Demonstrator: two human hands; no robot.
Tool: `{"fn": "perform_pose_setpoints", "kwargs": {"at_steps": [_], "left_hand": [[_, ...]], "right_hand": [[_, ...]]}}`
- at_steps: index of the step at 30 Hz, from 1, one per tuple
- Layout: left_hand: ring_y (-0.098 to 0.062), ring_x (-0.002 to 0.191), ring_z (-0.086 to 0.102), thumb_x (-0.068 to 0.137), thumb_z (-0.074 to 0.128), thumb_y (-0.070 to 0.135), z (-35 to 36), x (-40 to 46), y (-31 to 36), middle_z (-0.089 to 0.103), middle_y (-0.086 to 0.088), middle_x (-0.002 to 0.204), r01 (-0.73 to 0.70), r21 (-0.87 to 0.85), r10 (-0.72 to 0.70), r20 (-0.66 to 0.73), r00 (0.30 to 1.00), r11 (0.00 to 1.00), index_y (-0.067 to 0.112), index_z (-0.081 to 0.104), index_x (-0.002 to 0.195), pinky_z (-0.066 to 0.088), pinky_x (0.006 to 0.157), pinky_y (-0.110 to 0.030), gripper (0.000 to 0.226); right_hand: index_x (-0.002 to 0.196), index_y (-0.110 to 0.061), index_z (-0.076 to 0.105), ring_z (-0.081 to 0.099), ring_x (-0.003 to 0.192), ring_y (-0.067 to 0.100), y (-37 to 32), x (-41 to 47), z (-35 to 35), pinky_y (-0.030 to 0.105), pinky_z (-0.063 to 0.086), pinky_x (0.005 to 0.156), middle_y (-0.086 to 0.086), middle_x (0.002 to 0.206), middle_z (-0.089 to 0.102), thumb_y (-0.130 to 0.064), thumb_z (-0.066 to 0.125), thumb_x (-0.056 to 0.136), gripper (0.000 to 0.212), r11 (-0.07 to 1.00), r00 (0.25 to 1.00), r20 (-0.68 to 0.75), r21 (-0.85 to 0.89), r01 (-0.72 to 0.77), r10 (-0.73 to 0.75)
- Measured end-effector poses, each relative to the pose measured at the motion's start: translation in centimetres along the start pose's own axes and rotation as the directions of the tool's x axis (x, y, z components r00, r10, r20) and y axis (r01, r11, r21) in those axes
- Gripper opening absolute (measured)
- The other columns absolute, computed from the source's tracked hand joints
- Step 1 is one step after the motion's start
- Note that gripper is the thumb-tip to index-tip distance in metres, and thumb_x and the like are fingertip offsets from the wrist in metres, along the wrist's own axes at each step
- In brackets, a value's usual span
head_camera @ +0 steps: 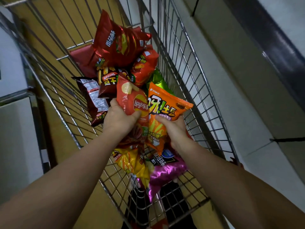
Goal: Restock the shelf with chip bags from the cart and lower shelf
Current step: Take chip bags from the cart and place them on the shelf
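Wire cart point(184, 66) seen from above, part full of chip bags. Both arms reach down into it.

Left hand point(120, 118): fingers curled round the lower part of a red Lay's bag point(132, 100), thumb across its face. Bag stands tilted, lifted clear of the pile in the cart.

Right hand point(175, 129): fingers closed on the orange bag point(165, 104), held just beside the red one, edges touching or overlapping.

One bag per hand looks like a way to carry two in a single trip.

Left in the cart: a large dark red bag point(118, 42) at the far end, a yellow bag point(132, 162) and a pink foil bag point(166, 171) at the near end under the wrists.

Shelf not in view. Judgement: picking stage, placing not begun.
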State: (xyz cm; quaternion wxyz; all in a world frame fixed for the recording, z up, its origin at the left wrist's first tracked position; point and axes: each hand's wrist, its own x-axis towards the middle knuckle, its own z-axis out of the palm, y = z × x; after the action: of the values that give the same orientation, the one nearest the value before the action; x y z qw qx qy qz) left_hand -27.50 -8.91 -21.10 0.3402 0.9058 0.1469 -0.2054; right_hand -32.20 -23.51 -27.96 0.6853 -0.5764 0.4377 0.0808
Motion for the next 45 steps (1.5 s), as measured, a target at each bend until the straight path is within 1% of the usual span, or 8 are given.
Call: {"fn": "perform_pose_setpoints", "kwargs": {"at_steps": [3, 11, 19, 25, 29, 35, 41, 45], "left_hand": [[-0.033, 0.121, 0.050, 0.080, 0.070, 0.043, -2.0, -0.9, 1.1, 0.052, -0.011, 0.133, -0.045, -0.044, 0.043, -0.031, 0.999, 0.998, 0.014, 0.029, 0.141, 0.039, 0.097, -0.038, 0.079], [-0.027, 0.114, 0.054, 0.080, 0.071, 0.041, -9.8, -5.1, 5.5, 0.055, -0.005, 0.127, -0.309, -0.155, 0.282, -0.170, 0.944, 0.938, 0.016, 0.031, 0.138, 0.038, 0.085, -0.029, 0.075], [-0.025, 0.113, 0.056, 0.079, 0.072, 0.041, -17.7, -10.6, 11.6, 0.056, -0.002, 0.126, -0.562, -0.240, 0.472, -0.343, 0.812, 0.792, 0.020, 0.032, 0.139, 0.043, 0.091, -0.035, 0.075], [-0.028, 0.119, 0.052, 0.077, 0.074, 0.040, -20.3, -15.8, 15.9, 0.053, -0.008, 0.133, -0.704, -0.267, 0.580, -0.418, 0.700, 0.658, 0.017, 0.027, 0.143, 0.043, 0.096, -0.041, 0.084], [-0.029, 0.119, 0.052, 0.080, 0.072, 0.038, -19.8, -20.1, 18.3, 0.052, -0.009, 0.133, -0.754, -0.311, 0.635, -0.408, 0.656, 0.579, 0.015, 0.026, 0.143, 0.042, 0.096, -0.041, 0.081], [-0.029, 0.115, 0.054, 0.079, 0.072, 0.037, -17.8, -25.8, 21.3, 0.054, -0.008, 0.129, -0.809, -0.375, 0.709, -0.400, 0.581, 0.452, 0.015, 0.032, 0.139, 0.045, 0.091, -0.041, 0.075], [-0.020, 0.101, 0.056, 0.078, 0.073, 0.038, -16.6, -30.2, 24.0, 0.051, 0.005, 0.108, -0.837, -0.439, 0.818, -0.312, 0.483, 0.327, 0.020, 0.033, 0.139, 0.046, 0.088, -0.035, 0.075], [-0.015, 0.093, 0.053, 0.079, 0.072, 0.036, -16.2, -32.7, 26.0, 0.051, 0.006, 0.106, -0.842, -0.487, 0.896, -0.229, 0.380, 0.232, 0.020, 0.033, 0.139, 0.043, 0.080, -0.031, 0.073]], "right_hand": [[0.107, -0.018, 0.051, 0.063, 0.095, 0.021, -2.4, -1.8, 0.7, 0.043, 0.051, 0.090, -0.002, 0.101, 0.066, -0.021, 0.085, 0.064, 0.054, 0.995, 0.994, -0.055, -0.020, 0.093, -0.094], [0.101, -0.028, 0.047, 0.063, 0.097, 0.021, -10.4, -8.7, 2.0, 0.046, 0.051, 0.090, -0.003, 0.105, 0.065, -0.034, 0.083, 0.061, 0.054, 0.921, 0.908, -0.156, -0.066, 0.383, -0.389], [0.109, -0.031, 0.048, 0.061, 0.101, 0.020, -20.3, -17.8, 1.1, 0.046, 0.050, 0.091, -0.001, 0.113, 0.060, -0.041, 0.080, 0.062, 0.058, 0.763, 0.737, -0.197, -0.139, 0.631, -0.646], [0.114, -0.029, 0.051, 0.059, 0.104, 0.020, -25.5, -24.6, -3.1, 0.043, 0.049, 0.092, 0.000, 0.112, 0.060, -0.041, 0.078, 0.067, 0.055, 0.586, 0.541, -0.233, -0.230, 0.776, -0.808], [0.125, -0.025, 0.048, 0.053, 0.110, 0.019, -27.1, -29.4, -7.9, 0.038, 0.046, 0.094, 0.000, 0.118, 0.056, -0.041, 0.076, 0.071, 0.064, 0.496, 0.419, -0.278, -0.332, 0.803, -0.864], [0.130, -0.025, 0.043, 0.052, 0.113, 0.020, -27.3, -34.9, -14.3, 0.045, 0.045, 0.096, 0.000, 0.120, 0.051, -0.045, 0.074, 0.071, 0.069, 0.431, 0.295, -0.346, -0.436, 0.790, -0.891], [0.135, -0.022, 0.041, 0.049, 0.114, 0.017, -26.3, -40.5, -19.5, 0.030, 0.039, 0.090, 0.001, 0.123, 0.049, -0.040, 0.074, 0.075, 0.071, 0.437, 0.205, -0.463, -0.478, 0.762, -0.863], [0.130, -0.022, 0.047, 0.052, 0.112, 0.019, -25.4, -43.7, -21.9, 0.036, 0.044, 0.096, 0.001, 0.122, 0.054, -0.043, 0.074, 0.072, 0.067, 0.482, 0.140, -0.570, -0.509, 0.713, -0.810]]}}
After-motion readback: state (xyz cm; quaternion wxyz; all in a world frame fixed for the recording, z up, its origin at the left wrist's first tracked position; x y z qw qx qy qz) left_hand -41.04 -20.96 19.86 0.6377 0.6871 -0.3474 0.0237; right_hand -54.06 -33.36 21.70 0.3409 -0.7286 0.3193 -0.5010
